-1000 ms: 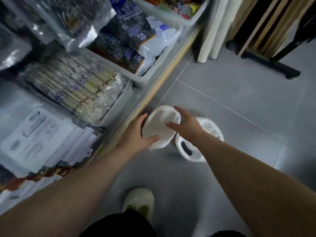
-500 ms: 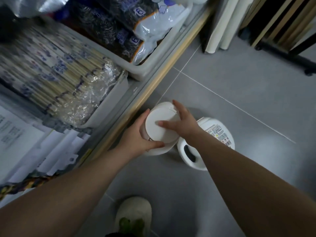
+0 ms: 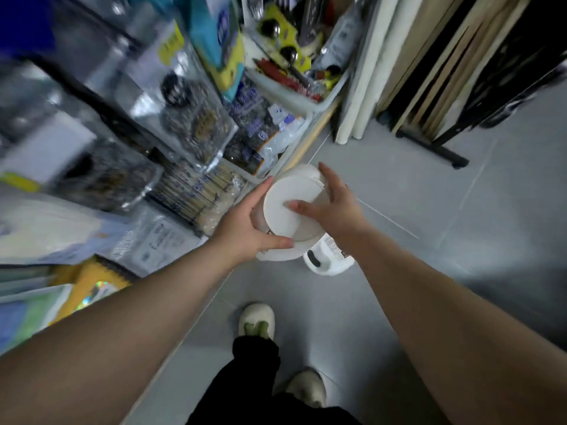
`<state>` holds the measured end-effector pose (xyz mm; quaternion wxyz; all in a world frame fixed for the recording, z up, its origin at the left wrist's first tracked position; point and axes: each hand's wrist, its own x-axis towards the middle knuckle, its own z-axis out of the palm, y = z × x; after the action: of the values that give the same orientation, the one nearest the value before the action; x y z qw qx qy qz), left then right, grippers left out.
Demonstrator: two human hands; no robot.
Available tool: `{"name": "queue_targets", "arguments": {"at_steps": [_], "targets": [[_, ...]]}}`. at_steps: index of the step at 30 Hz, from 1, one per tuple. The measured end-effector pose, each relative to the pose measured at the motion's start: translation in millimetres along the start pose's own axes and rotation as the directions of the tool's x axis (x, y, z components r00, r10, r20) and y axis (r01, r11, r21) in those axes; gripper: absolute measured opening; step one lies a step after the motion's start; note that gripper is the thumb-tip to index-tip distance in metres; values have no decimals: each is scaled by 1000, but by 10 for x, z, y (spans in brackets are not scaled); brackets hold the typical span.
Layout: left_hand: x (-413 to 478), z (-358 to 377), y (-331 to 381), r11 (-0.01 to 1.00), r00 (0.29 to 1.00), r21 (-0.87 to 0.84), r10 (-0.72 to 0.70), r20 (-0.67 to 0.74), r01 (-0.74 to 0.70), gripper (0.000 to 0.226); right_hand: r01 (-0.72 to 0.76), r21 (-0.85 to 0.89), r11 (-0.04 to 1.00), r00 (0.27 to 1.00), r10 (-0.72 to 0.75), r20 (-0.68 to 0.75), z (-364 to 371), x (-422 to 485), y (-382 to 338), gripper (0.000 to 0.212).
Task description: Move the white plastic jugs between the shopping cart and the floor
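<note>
I hold a white plastic jug (image 3: 291, 210) with both hands above the grey floor, its round flat end facing me. My left hand (image 3: 245, 228) grips its left and lower side. My right hand (image 3: 331, 204) clasps its right side, with the thumb across the flat end. A second white jug (image 3: 325, 256) with a dark handle hole and a printed label stands on the floor just below and behind the held one, partly hidden by it and my right forearm. No shopping cart is in view.
A shelf (image 3: 306, 139) packed with bins of wrapped goods runs along the left. White rolls (image 3: 365, 87) and wooden boards (image 3: 445, 56) lean at the back right, beside a black stand foot (image 3: 441, 151). My slippered feet (image 3: 257, 323) are below on the grey floor tiles (image 3: 460, 240).
The jug has come up off the floor towards me in both hands. The view has swung upward, showing more of the shelf and both feet.
</note>
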<state>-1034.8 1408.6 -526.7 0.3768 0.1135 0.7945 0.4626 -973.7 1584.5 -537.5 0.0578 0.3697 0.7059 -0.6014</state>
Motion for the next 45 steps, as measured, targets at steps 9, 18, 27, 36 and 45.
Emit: {"name": "queue_targets", "arguments": {"at_steps": [9, 18, 27, 36, 45], "targets": [[-1393, -604, 1491, 993, 995, 48, 103, 14, -104, 114, 56, 55, 997, 998, -54, -38, -390, -1501, -1465, 101], [-2719, -650, 1739, 987, 960, 46, 162, -230, -156, 113, 181, 29, 983, 975, -183, 123, -363, -2523, -1936, 99], [-4317, -795, 1394, 964, 812, -190, 41, -582, -185, 104, 369, -17, 929, 802, -309, 511, 305, -3596, -2245, 87], [-6163, -996, 466, 879, 571, -378, -158, -805, -291, 90, 588, -82, 804, 512, -292, 808, 1828, -5040, -2157, 99], [-8375, -983, -820, 843, 251, -456, -393, -885, -287, 96, 609, 9, 793, 213, -175, 961, 3569, -7002, -1345, 89]]}}
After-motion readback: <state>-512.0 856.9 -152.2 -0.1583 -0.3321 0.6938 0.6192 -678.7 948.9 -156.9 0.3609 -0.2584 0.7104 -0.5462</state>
